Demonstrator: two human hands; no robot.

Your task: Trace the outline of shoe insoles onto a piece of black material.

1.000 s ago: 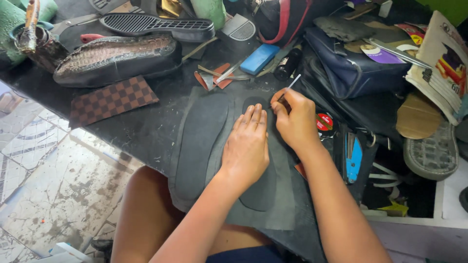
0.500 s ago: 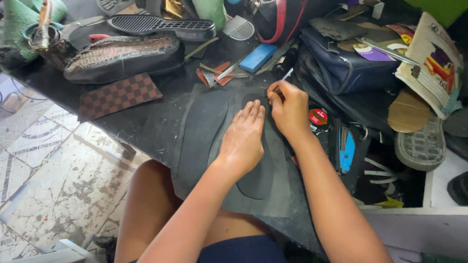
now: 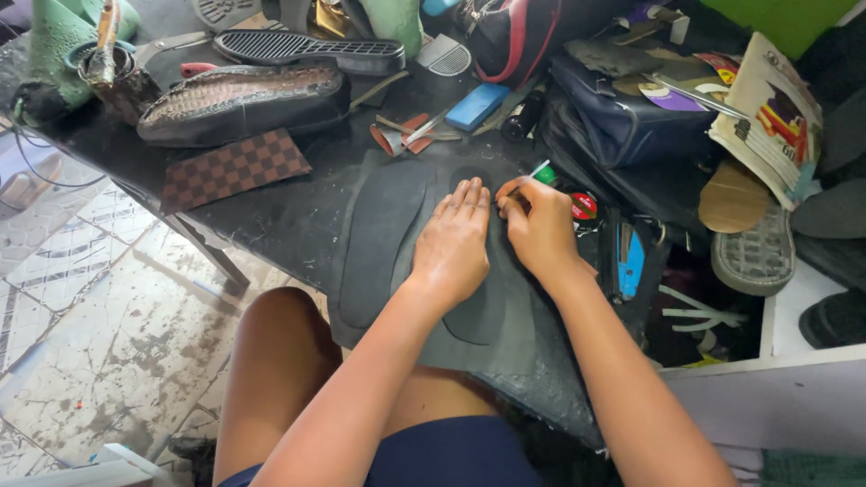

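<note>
Left hand flat, fingers together and stretched out, palm pressing down on a dark sole-shaped template atop a dark rubber sheet. Right hand just beside it, fingers pinched shut around a thin pen with a green tip, point down at the template's upper edge. Both hands close together, fingertips nearly touching. Rubber sheet draped over the near edge of the black worktop, its lower part hanging onto the lap; a second sole outline raised in the sheet, left of the left hand.

Farther back on the worktop: a brown textured shoe lying on its side, a black ridged sole behind it, a checkered brown patch in front. A blue block and reddish scraps near the sheet's top edge. To the right, a dark blue bag, a small round red-and-black tin just beside the right hand, a folded newspaper, a grey treaded sole. Worn tiled floor at the left.
</note>
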